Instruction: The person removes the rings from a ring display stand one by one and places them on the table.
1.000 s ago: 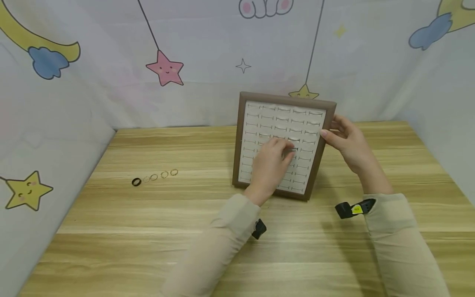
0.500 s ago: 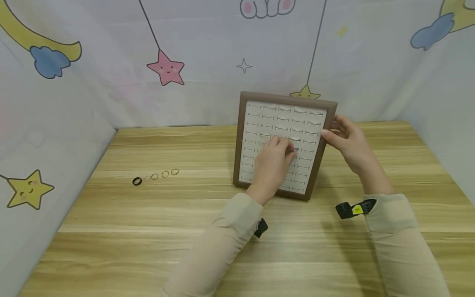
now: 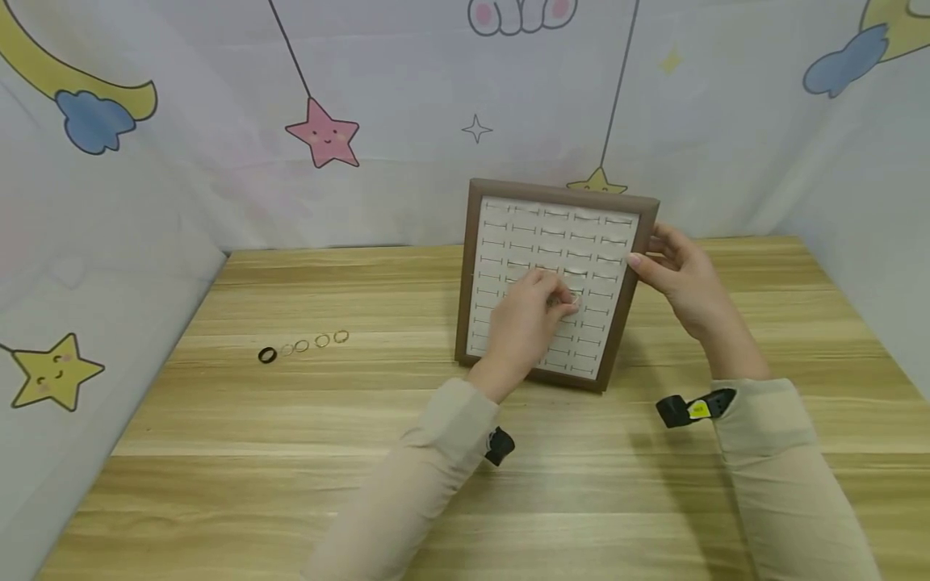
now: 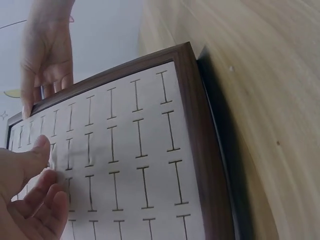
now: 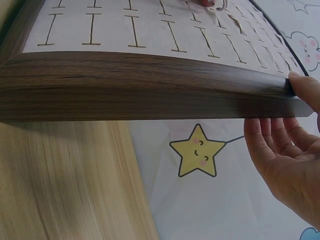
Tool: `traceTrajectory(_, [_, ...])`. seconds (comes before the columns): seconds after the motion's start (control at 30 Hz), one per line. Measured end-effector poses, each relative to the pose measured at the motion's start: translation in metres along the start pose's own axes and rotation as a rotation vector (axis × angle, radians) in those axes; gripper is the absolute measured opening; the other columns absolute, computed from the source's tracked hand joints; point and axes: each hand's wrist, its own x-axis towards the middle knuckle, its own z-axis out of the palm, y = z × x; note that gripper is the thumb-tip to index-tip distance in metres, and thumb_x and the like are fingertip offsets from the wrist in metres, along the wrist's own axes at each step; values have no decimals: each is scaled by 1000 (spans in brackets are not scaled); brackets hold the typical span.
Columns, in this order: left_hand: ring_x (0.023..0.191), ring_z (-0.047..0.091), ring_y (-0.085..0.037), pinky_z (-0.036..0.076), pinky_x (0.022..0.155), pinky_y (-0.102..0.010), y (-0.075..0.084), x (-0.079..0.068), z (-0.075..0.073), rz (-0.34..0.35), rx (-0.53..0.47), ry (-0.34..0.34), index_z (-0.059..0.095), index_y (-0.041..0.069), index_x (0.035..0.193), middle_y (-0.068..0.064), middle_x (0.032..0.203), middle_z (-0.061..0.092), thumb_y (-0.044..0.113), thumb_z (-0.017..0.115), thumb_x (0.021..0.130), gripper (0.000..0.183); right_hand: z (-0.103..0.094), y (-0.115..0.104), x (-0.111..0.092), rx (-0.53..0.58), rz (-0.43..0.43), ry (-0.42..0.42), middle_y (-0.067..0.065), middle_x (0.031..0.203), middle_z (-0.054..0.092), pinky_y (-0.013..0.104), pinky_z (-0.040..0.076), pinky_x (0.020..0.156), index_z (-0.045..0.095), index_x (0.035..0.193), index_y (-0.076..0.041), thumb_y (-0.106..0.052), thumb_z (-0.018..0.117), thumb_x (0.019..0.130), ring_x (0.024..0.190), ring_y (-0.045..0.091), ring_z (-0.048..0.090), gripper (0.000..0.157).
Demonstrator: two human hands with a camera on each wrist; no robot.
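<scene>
A ring display board (image 3: 501, 234) with a brown wooden frame and a pale padded face stands propped up on the table, its face cut with rows of I-shaped slits. My left hand (image 3: 525, 323) is in front of the board's middle, pinching a small silvery ring (image 5: 221, 5) between thumb and fingertips, close to the slits. In the left wrist view the ring is mostly hidden by the thumb (image 4: 41, 147). My right hand (image 3: 686, 282) grips the frame's right side, thumb on the front and fingers behind, as the right wrist view also shows.
On the table's left lie a black ring (image 3: 267, 355) and several thin metal rings (image 3: 322, 341) in a slanting row. A pale cloth backdrop (image 3: 407, 161) with stars and clouds hangs behind the wood-grain table (image 3: 291, 452). Both wrists wear black straps.
My left hand has drawn slightly down and to the left from the slit, and the silvery ring now shows at its fingertips. The right hand and board have stayed in place.
</scene>
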Motion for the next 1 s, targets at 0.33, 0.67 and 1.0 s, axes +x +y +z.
traceTrajectory(0.33, [94, 66, -14, 53, 75, -28, -19, -8, -27, -115, -150, 21, 66, 15, 99, 2, 105, 70, 27, 69, 87, 17, 1, 2, 2, 26, -6, -7, -9, 116, 51, 9, 49, 83, 30, 147, -2, -20, 61, 94, 102, -2, 55, 64])
traceTrajectory(0.67, [99, 60, -19, 51, 79, -34, -40, -8, -59, -195, -204, 87, 63, 14, 117, -2, 113, 66, 23, 69, 88, 30, -1, 1, 2, 13, 18, -8, -9, 118, 50, 8, 48, 84, 27, 148, -4, -22, 60, 94, 105, -1, 53, 67])
traceTrajectory(1.0, [106, 59, -24, 49, 82, -40, -80, -13, -96, -274, -183, 169, 62, 13, 124, -4, 124, 64, 23, 67, 90, 36, -1, -2, 1, -29, 56, -14, -9, 123, 47, 8, 46, 86, 26, 150, -7, -27, 59, 94, 113, 4, 48, 68])
